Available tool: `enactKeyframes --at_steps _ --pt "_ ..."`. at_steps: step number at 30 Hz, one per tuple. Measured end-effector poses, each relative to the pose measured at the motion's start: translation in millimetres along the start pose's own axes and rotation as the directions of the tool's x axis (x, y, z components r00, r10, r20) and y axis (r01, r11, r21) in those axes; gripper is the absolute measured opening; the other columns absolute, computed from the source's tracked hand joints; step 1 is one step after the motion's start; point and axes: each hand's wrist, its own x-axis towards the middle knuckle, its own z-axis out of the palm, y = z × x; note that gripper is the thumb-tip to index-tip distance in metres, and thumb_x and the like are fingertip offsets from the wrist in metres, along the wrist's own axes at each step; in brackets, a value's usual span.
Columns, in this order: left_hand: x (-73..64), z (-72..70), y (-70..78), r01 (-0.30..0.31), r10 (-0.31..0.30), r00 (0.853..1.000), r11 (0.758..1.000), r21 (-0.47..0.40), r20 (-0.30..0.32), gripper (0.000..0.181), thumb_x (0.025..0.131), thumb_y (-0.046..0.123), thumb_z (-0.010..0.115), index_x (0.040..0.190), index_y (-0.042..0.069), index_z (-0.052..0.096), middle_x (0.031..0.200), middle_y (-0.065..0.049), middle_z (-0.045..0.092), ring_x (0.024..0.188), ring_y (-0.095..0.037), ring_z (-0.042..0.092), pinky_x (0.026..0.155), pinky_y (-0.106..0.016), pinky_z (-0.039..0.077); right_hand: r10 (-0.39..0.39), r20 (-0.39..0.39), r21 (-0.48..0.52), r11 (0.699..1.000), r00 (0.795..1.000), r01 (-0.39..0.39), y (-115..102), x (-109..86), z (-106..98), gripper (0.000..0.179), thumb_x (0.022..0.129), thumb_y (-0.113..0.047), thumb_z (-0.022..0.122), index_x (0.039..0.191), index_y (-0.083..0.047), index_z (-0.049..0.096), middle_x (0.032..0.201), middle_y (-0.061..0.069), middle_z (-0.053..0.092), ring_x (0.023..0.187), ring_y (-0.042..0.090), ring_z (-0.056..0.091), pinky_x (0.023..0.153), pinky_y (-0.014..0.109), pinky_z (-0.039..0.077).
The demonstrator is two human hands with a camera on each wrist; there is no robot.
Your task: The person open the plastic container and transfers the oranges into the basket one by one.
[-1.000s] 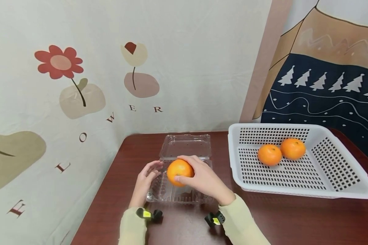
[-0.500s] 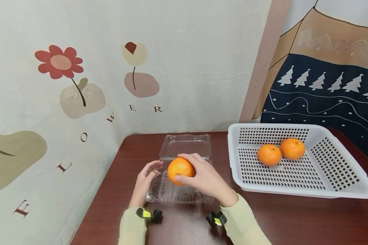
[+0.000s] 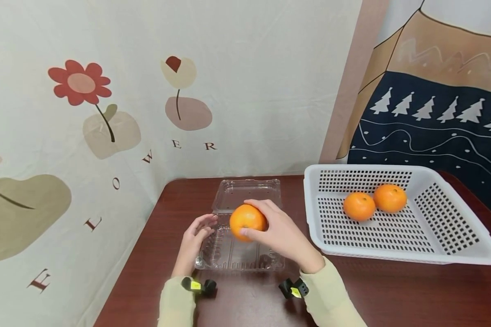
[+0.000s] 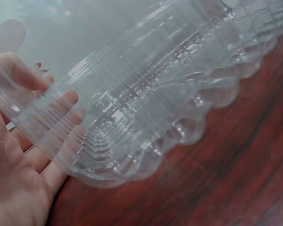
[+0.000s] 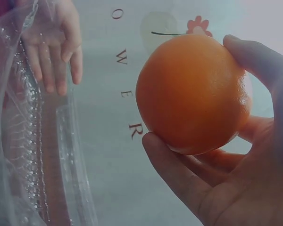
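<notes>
My right hand (image 3: 284, 231) grips an orange (image 3: 247, 222) between thumb and fingers, above a clear plastic clamshell container (image 3: 229, 261). In the right wrist view the orange (image 5: 193, 94) is apart from the container (image 5: 28, 141), whose wall shows at the left. The container's hinged lid (image 3: 248, 194) lies back on the far side. At the container's left wall is my left hand (image 3: 192, 243), its fingers loosely bent and holding nothing. Seen through the plastic in the left wrist view, the fingers (image 4: 68, 101) lie along the container wall; whether they touch it I cannot tell.
To the right stands a white perforated basket (image 3: 323, 236) with two oranges (image 3: 359, 206) inside. The dark red wooden table (image 3: 245, 299) carries everything. A printed curtain (image 3: 262, 91) hangs behind the table's back edge.
My right hand has lifted the orange slightly and carried it to the right, so more of the container's floor shows. The left hand has stayed in place.
</notes>
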Motion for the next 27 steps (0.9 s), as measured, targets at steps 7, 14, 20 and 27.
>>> enactKeyframes --at_steps 7,14,20,27 --pt "2.6 -2.7 -7.5 -0.016 0.016 1.0 1.0 -0.022 0.004 0.032 0.09 -0.002 0.045 0.121 0.003 0.049 0.122 -0.013 0.052 0.113 -0.027 0.048 0.089 -0.029 0.044 0.006 -0.007 0.002 1.0 1.0 -0.006 0 -1.5 -5 0.054 0.072 -0.058 0.061 0.121 -0.045 0.043 0.109 -0.021 0.046 0.087 0.001 0.049 0.073 0.029 0.045" --pt "8.1 -5.1 -22.9 -0.04 0.04 0.999 0.999 -0.011 -0.008 0.031 0.09 0.001 0.046 0.119 0.007 0.051 0.121 -0.009 0.054 0.111 -0.022 0.05 0.09 -0.032 0.043 -0.003 -0.023 0.005 1.0 1.0 0.003 2 -2.5 -9 0.054 0.072 -0.058 0.061 0.121 -0.046 0.042 0.108 -0.021 0.046 0.087 0.001 0.049 0.073 0.029 0.045" --pt "6.2 -3.2 -17.6 -0.026 0.026 1.0 0.999 -0.022 0.001 0.031 0.089 0.001 0.046 0.12 0.005 0.051 0.121 -0.01 0.054 0.112 -0.023 0.05 0.09 -0.031 0.043 -0.002 -0.032 0.001 1.0 0.999 0.002 4 -3.5 -12 0.054 0.072 -0.058 0.061 0.121 -0.046 0.042 0.109 -0.021 0.046 0.088 0.001 0.049 0.074 0.029 0.045" --pt "2.6 -2.7 -6.3 -0.008 0.008 1.0 1.0 -0.028 0.012 0.031 0.09 -0.001 0.045 0.12 0.002 0.05 0.122 -0.013 0.053 0.113 -0.026 0.048 0.091 -0.033 0.042 0.009 -0.038 0.004 1.0 0.999 -0.009 5 -4.1 -15 0.054 0.071 -0.058 0.062 0.12 -0.046 0.042 0.11 -0.02 0.046 0.088 0.002 0.05 0.075 0.029 0.045"
